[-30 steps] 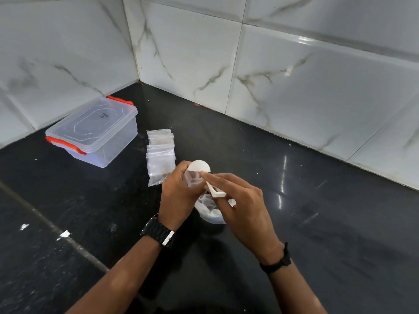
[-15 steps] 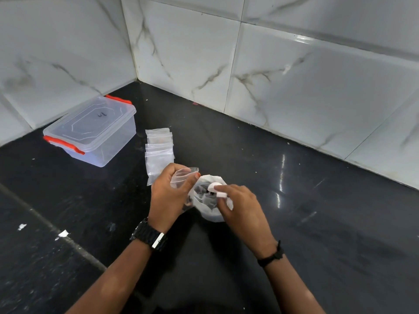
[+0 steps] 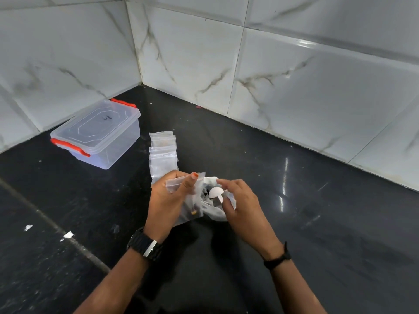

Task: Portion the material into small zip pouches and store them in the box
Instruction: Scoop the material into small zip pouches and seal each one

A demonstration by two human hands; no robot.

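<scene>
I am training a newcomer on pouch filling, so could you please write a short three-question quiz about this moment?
1. True or false: the box has its lid on.
2. Which hand holds the scoop? A left, B right.
3. Fill in: the pouch stack lies to the ____ of the box, as the camera sees it.

Key: 1 true. 2 B: the right hand holds it over the bag, while the left hand pinches a pouch. 3 right.

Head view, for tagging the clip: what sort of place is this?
Probably a kitchen or utility corner: a polished black stone counter meets glossy marble-look wall tiles, with a lidded plastic box on it.
</scene>
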